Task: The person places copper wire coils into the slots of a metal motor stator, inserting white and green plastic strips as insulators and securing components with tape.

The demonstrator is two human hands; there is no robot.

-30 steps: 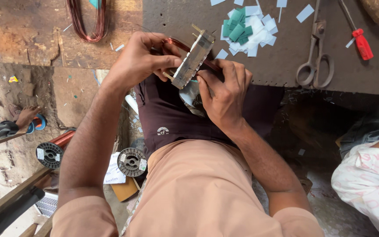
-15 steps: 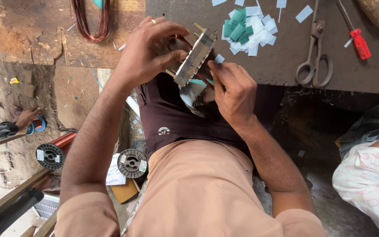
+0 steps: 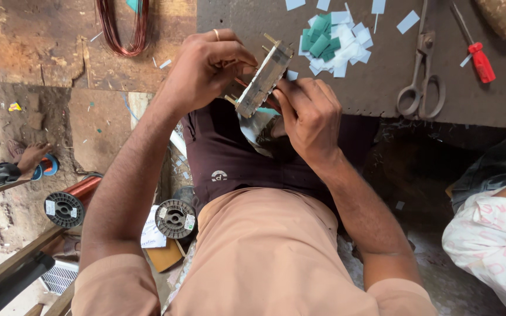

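My left hand (image 3: 209,67), with a ring on one finger, grips a grey laminated metal motor core (image 3: 263,80) from its left side and holds it tilted over my lap. My right hand (image 3: 308,114) holds the core's lower right side, fingers pressed against its slotted face. Thin copper wire shows between the two hands at the core. A shiny metal piece (image 3: 253,126) lies on my dark shorts just under the core.
A dark board (image 3: 370,93) ahead carries a pile of green and white paper slips (image 3: 329,41), scissors (image 3: 420,88), a red-handled screwdriver (image 3: 478,58) and a wooden handle (image 3: 499,14). A copper wire coil (image 3: 121,29) lies at upper left. Two wire spools (image 3: 65,208) sit at left. Another person's sleeve (image 3: 493,240) is at right, a foot (image 3: 30,158) at far left.
Both hands have lifted the core slightly and shifted their grip; the left fingers now curl further over its top edge, and the right hand has slid up against its face.
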